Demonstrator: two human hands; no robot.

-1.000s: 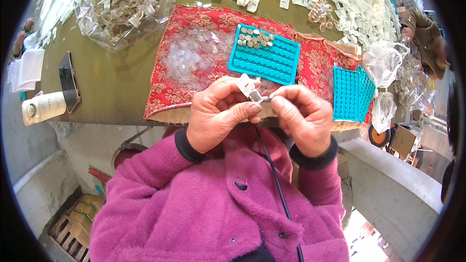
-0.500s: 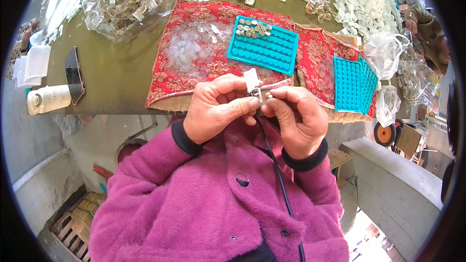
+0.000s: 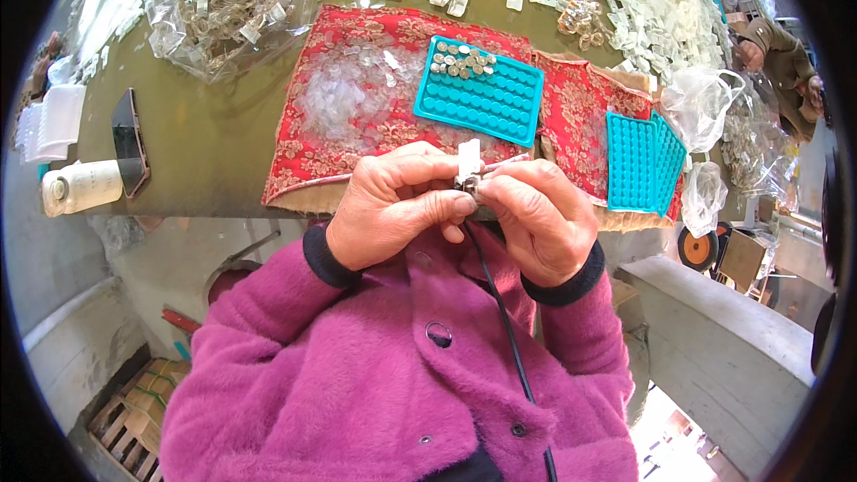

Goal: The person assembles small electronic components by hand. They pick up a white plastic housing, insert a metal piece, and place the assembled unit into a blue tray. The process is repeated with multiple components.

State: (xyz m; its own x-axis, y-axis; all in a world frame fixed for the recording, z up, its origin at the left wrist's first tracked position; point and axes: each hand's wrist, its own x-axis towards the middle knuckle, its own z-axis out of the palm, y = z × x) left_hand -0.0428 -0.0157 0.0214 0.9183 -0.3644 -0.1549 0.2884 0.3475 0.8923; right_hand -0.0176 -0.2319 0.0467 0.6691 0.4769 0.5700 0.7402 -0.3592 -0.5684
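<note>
Together my left hand [image 3: 393, 210] and right hand [image 3: 536, 219] pinch a small white tag [image 3: 468, 161] just off the table edge [image 3: 223, 207], above my lap.

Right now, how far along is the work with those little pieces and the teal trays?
Done: a small cluster of metal pieces fills only the top rows of the teal tray. In hand: the left hand and right hand pinch a small white piece together above the table edge. Left: most tray cells sit empty, a second teal tray looks unfilled, and a pile of clear pieces waits on the red cloth.
</note>
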